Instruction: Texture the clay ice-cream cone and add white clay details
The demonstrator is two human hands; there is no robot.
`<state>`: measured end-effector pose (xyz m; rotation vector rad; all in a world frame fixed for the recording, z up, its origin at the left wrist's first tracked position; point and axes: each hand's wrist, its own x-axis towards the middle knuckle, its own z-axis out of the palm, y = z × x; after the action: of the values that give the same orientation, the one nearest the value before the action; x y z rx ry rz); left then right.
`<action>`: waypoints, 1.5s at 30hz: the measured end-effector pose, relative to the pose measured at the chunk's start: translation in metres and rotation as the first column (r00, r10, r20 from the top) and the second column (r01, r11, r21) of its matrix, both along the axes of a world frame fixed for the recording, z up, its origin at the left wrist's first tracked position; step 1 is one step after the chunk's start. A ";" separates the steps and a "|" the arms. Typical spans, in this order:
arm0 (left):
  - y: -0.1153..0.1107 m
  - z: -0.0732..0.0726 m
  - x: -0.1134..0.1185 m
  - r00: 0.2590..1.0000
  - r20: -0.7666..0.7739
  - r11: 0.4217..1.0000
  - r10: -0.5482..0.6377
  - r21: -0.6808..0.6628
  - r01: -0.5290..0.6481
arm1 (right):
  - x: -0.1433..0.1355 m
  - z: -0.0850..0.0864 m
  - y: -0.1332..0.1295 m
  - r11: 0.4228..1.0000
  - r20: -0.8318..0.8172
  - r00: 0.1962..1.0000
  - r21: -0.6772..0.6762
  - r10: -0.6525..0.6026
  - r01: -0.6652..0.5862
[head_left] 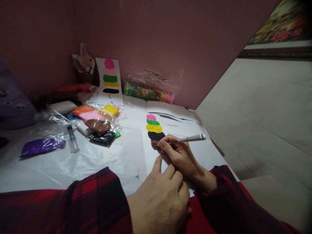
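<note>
Head view: right hand (182,156) grips a pen (191,138), seemingly texturing the brown band (153,145) at the coloured stack (154,128)'s six o'clock; left hand (162,194) lies loosely open; light strokes seem called for next.

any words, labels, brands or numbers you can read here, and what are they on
No text can be read with certainty.
Green printed pack: print too small and blurred to read.
Lilac object at the left edge: faint marks near its top, too dim to read.
</note>
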<state>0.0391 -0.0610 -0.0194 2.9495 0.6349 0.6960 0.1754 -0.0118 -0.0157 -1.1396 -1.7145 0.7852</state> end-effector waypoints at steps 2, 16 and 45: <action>0.000 0.000 0.000 1.000 -0.005 1.000 0.003 -0.003 -0.003 | 0.000 -0.001 0.000 1.000 -0.015 1.000 -0.014 0.004 -0.004; 0.000 -0.001 0.000 1.000 0.011 1.000 0.011 0.017 -0.011 | 0.000 -0.001 0.001 0.999 0.000 0.999 -0.011 0.034 -0.034; -0.001 -0.002 0.001 0.999 0.039 0.998 0.021 0.051 -0.023 | 0.001 0.001 0.000 1.000 0.119 0.993 -0.028 -0.002 0.006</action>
<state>0.0403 -0.0625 -0.0216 2.9724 0.6579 0.7810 0.1764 -0.0114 -0.0149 -1.2302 -1.8036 0.7544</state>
